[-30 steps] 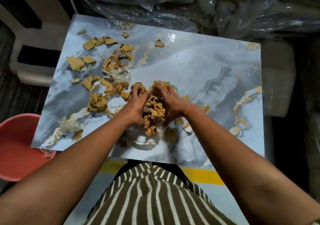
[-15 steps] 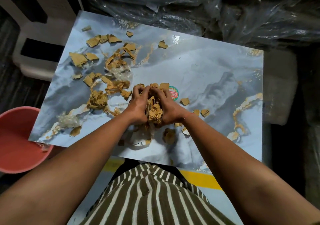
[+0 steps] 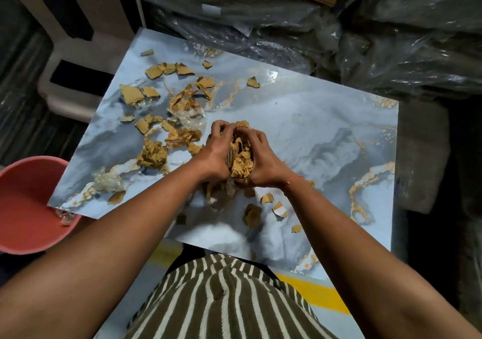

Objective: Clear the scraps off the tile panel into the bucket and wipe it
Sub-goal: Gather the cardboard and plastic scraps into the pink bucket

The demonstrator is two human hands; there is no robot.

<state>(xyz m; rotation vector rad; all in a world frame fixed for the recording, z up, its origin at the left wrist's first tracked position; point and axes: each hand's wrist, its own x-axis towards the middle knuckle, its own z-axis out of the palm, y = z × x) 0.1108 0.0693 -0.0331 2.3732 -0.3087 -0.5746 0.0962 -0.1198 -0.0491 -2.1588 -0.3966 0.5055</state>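
Left hand: my left hand cups one side of a wad of brown scraps, fingers curled tight on it.
Right hand: my right hand presses the other side, fingers closed around the same wad.
Tile panel: the tile panel carries loose scraps, mostly at its left half.
Bucket: the red bucket sits off the panel's near-left corner.
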